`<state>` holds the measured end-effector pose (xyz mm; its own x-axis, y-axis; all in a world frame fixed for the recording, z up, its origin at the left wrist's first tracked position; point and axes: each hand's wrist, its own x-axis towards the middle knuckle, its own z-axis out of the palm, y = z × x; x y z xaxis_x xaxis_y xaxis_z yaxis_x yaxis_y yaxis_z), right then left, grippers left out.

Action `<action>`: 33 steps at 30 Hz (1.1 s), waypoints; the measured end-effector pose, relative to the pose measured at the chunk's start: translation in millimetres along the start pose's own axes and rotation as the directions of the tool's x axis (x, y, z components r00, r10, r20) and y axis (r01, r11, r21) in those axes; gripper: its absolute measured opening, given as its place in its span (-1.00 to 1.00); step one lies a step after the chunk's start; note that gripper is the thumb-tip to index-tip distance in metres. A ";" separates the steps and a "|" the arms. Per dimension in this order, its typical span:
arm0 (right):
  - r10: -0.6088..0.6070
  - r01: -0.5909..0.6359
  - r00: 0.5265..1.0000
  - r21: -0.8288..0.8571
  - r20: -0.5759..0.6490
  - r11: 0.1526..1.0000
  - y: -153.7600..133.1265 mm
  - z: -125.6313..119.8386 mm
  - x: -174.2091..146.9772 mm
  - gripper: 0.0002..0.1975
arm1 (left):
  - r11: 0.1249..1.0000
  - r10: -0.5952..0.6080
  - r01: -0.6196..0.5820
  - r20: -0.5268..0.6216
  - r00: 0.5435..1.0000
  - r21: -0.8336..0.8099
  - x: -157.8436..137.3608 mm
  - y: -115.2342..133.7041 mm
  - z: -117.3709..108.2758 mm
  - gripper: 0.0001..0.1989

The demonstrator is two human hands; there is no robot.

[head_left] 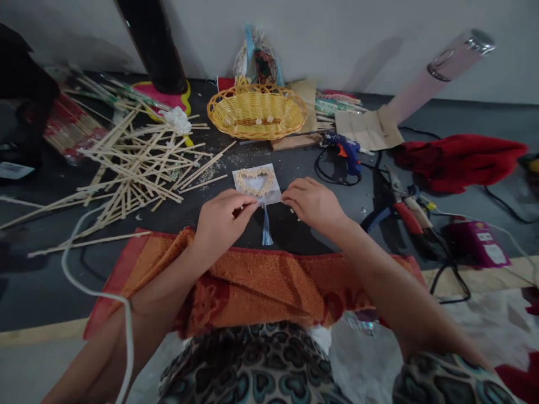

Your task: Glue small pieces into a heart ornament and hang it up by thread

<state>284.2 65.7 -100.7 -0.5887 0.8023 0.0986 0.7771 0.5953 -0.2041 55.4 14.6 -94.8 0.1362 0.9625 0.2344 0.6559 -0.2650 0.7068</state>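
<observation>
A heart-shaped ornament of pale beads or small pieces lies within the outline of a small clear plastic bag on the dark table. Its blue tassel hangs out past the bag's near edge. My left hand is closed, thumb and fingertips pinched at the near edge beside the top of the tassel. At the bag's near right corner, my right hand pinches the plastic. The left fingertips hide part of the bag's near edge.
Cut sticks lie heaped at the left. Behind the bag stands a yellow wicker basket. A blue glue gun, pliers, a red cloth and a purple box are at the right. An orange towel covers the front edge.
</observation>
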 end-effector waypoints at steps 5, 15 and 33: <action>-0.068 0.092 0.986 0.154 -0.154 0.984 -4.9 -12.7 -6.2 -0.83 | 0.882 -0.227 0.323 0.291 0.929 -0.343 -2.8 6.1 -2.5 -0.71; -0.100 0.239 0.938 0.414 -0.331 0.878 -42.8 -17.1 -28.6 -0.83 | 0.487 -0.185 0.565 0.554 0.812 -0.666 -4.6 19.7 12.7 -0.75; 0.755 -0.728 0.632 0.198 -0.175 0.656 152.7 -14.9 -13.7 -0.55 | 0.506 -0.361 0.505 0.360 0.860 -0.699 0.8 -3.0 -5.5 -0.89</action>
<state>414.2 146.2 -118.7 0.2531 0.9642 0.0790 0.8945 -0.2022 -0.3987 49.4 15.9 -93.1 0.1478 0.9442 -0.2943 -0.1180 0.3123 0.9426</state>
